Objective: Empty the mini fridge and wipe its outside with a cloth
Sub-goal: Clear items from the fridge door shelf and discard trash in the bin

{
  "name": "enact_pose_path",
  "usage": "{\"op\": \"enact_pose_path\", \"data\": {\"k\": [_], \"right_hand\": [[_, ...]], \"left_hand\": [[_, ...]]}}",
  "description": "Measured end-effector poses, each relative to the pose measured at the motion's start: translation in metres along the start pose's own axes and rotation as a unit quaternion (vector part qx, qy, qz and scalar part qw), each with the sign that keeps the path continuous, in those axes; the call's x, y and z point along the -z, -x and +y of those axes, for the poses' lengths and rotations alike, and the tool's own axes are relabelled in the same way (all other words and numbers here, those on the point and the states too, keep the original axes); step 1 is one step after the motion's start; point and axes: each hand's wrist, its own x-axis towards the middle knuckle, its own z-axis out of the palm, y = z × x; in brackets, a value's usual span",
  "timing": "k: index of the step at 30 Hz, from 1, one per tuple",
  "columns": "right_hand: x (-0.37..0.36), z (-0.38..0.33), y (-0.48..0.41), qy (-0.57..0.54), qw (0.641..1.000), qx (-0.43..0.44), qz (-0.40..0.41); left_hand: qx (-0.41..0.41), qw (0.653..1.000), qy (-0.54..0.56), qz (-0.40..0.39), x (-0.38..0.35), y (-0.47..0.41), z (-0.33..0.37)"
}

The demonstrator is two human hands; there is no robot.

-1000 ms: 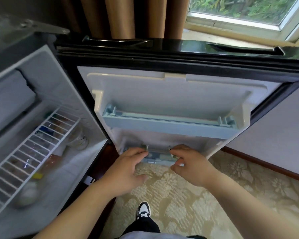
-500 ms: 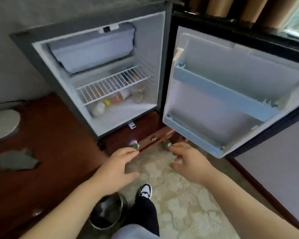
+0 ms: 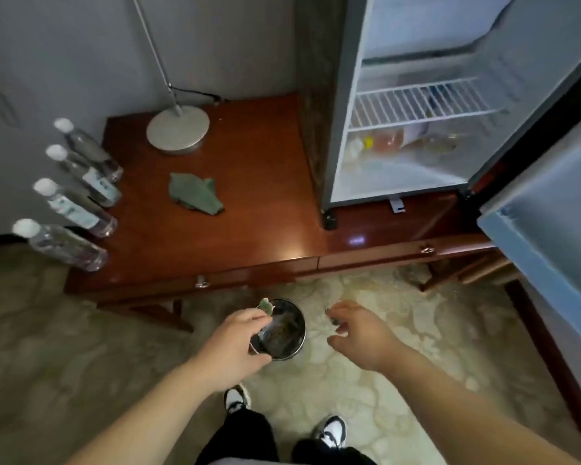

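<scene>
**A:** Both hands have swung away from the door shelf (image 3: 524,243) and down to the metal bin (image 3: 297,340). The door scraps are going out!

**B:** The left hand (image 3: 235,344) has a narrow grip, pinching a small green scrap (image 3: 266,305) above the rim. The right hand (image 3: 359,333) is half-curled with a dark speck at its fingertips; I can't tell if it's held.

**A:** The mini fridge (image 3: 416,182) still holds a bottle (image 3: 393,139). The cloth (image 3: 195,196) waits on the worktop (image 3: 265,213).

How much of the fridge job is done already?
Not much. Looks done: the door shelf in view shows nothing in it. In hand: the left hand pinches a small green bit over the metal bin, and the right hand seems to pinch a small dark bit beside it. Left: an orange bottle and other blurry things lie inside the fridge, and the green cloth lies unused on the desk.
</scene>
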Motion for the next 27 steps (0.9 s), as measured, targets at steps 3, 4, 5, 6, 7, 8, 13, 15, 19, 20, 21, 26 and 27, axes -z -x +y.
{"op": "enact_pose_path", "data": {"k": [3,4,5,6,7,8,13,15,19,20,21,26,27], "right_hand": [[-0.045,0.003,-0.048,0.013,0.999,-0.012,-0.033],[-0.065,0.01,-0.068,0.013,0.999,-0.019,-0.045],[-0.087,0.019,-0.09,0.018,0.998,-0.025,-0.056],[-0.11,0.031,-0.113,0.02,0.997,-0.034,-0.062],[-0.133,0.044,-0.136,0.019,0.997,-0.041,-0.065],[-0.157,0.059,-0.159,0.019,0.996,-0.046,-0.068],[-0.263,0.13,-0.261,0.03,0.994,-0.063,-0.085],[-0.287,0.148,-0.285,0.031,0.993,-0.065,-0.092],[-0.291,0.157,-0.29,0.014,0.993,-0.076,-0.088],[-0.283,0.153,-0.283,0.009,0.993,-0.081,-0.086],[-0.27,0.147,-0.272,0.004,0.993,-0.084,-0.084],[-0.169,0.088,-0.175,-0.039,0.996,-0.072,-0.035],[-0.148,0.075,-0.152,-0.042,0.996,-0.069,-0.026]], "left_hand": [[0.022,0.999,0.031,-0.02,-0.029,-0.02,-0.054],[0.023,0.999,0.036,-0.021,-0.045,-0.031,-0.076],[0.024,0.999,0.04,-0.024,-0.062,-0.045,-0.1],[0.026,0.999,0.04,-0.026,-0.079,-0.06,-0.121],[0.028,0.999,0.033,-0.03,-0.098,-0.078,-0.143],[0.027,0.999,0.026,-0.036,-0.119,-0.096,-0.166],[0.031,0.998,0.009,-0.062,-0.217,-0.176,-0.257],[0.041,0.996,0.001,-0.076,-0.246,-0.199,-0.282],[0.057,0.995,-0.004,-0.086,-0.263,-0.212,-0.297],[0.059,0.995,-0.003,-0.085,-0.256,-0.208,-0.29],[0.058,0.995,0.0,-0.079,-0.244,-0.201,-0.278],[0.052,0.997,0.006,-0.054,-0.149,-0.142,-0.184],[0.05,0.998,0.011,-0.048,-0.13,-0.129,-0.162]]}}
